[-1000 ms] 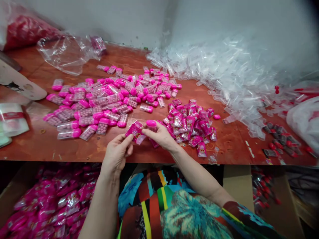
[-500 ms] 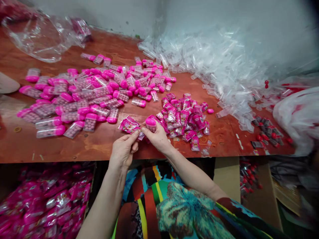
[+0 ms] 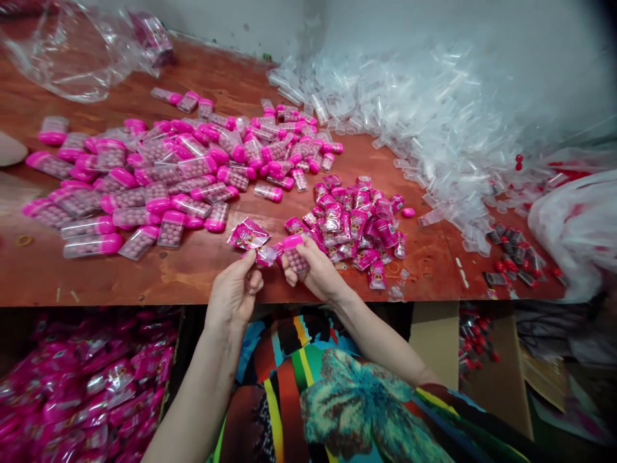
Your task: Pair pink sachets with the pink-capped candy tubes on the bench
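Observation:
In my right hand is a small clear candy container with a pink cap and pink balls inside, its cap end pointing up. My left hand pinches a small crumpled wrapper, pink with a clear part, just left of the container. Whether wrapper and container touch I cannot tell. A flat pink printed packet lies on the table beyond my left fingertips. Right behind my right hand is a heap of pink wrapped packets.
Many filled pink-capped containers cover the left of the reddish table. Empty clear tubes are piled against the wall. Small red-capped containers lie at right beside a white plastic bag. Below the edge, pink packets fill a box.
My hands have drawn slightly apart. The container in my right hand has turned, so more of its pink balls show, and the wrapper in my left hand is now more visible.

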The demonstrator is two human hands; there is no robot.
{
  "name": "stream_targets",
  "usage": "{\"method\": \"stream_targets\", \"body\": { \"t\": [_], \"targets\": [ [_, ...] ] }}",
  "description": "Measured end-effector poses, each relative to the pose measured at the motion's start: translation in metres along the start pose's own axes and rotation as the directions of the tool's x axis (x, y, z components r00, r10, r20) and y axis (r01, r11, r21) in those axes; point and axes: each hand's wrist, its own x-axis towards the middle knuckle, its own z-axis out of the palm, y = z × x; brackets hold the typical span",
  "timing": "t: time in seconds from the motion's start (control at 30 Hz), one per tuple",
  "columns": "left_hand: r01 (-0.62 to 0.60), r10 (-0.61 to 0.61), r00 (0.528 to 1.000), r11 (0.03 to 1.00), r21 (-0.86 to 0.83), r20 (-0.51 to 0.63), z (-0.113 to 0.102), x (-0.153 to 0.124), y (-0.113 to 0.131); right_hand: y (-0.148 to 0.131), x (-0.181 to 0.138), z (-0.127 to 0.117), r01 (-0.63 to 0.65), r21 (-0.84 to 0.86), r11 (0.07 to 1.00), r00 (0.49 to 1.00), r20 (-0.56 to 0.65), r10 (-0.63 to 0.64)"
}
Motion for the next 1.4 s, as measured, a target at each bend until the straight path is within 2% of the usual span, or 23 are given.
{"method": "stream_targets", "body": {
  "t": [0.13,0.27,0.4,0.5,0.57,0.7,0.87,1.0,1.1,1.2,1.23,1.27,1.33,1.4],
  "targets": [
    [0.016,-0.016,1.000,1.000,-0.014,-0.018,0.002,0.000,-0.003,0.010,-0.018,0.003,0.018,-0.036,0.999,1.000,0.015,-0.018],
    [0.005,-0.005,1.000,1.000,-0.014,0.019,0.004,-0.002,-0.008,0.016,-0.023,0.010,0.034,-0.066,0.997,0.999,0.002,-0.034],
    [0.018,-0.020,0.989,1.000,0.013,0.145,-0.001,-0.003,-0.013,0.015,-0.026,0.008,-0.003,-0.044,0.999,1.000,0.024,0.004],
    [0.046,-0.047,0.961,0.999,0.010,0.272,-0.005,-0.004,-0.014,0.012,-0.028,0.004,-0.076,0.016,0.997,0.993,0.097,0.074],
    [0.071,-0.064,0.946,0.997,-0.009,0.318,-0.005,-0.006,-0.014,0.011,-0.028,0.002,-0.074,-0.004,0.997,0.993,0.093,0.074],
    [0.085,-0.069,0.945,0.996,-0.035,0.318,-0.005,-0.007,-0.012,0.012,-0.029,0.001,0.046,-0.186,0.981,0.999,-0.008,-0.048],
    [0.092,-0.084,0.943,0.996,-0.010,0.323,-0.006,-0.007,-0.014,0.014,-0.030,0.003,-0.084,-0.060,0.995,0.993,0.077,0.088],
    [0.090,-0.091,0.922,0.996,0.020,0.377,-0.005,-0.009,-0.015,0.019,-0.029,0.000,-0.014,-0.164,0.986,0.998,0.051,0.023],
    [0.123,-0.147,0.905,0.989,0.085,0.399,-0.003,-0.011,-0.015,0.021,-0.029,-0.006,0.093,-0.407,0.909,0.993,0.099,-0.057],
    [0.158,-0.176,0.903,0.984,0.079,0.391,-0.001,-0.013,-0.013,0.019,-0.031,-0.013,0.179,-0.712,0.679,0.984,0.112,-0.141],
    [0.159,-0.173,0.906,0.985,0.068,0.386,-0.001,-0.013,-0.012,0.017,-0.032,-0.014,0.190,-0.751,0.632,0.981,0.117,-0.156],
    [0.156,-0.167,0.908,0.986,0.061,0.383,-0.001,-0.013,-0.010,0.016,-0.034,-0.015,0.200,-0.751,0.629,0.979,0.123,-0.164],
    [0.145,-0.157,0.907,0.988,0.060,0.391,-0.001,-0.014,-0.008,0.016,-0.037,-0.015,0.196,-0.638,0.745,0.980,0.138,-0.140],
    [0.150,-0.169,0.896,0.986,0.079,0.411,-0.001,-0.015,-0.008,0.019,-0.040,-0.013,0.107,-0.414,0.904,0.984,0.171,-0.038]
  ]
}}
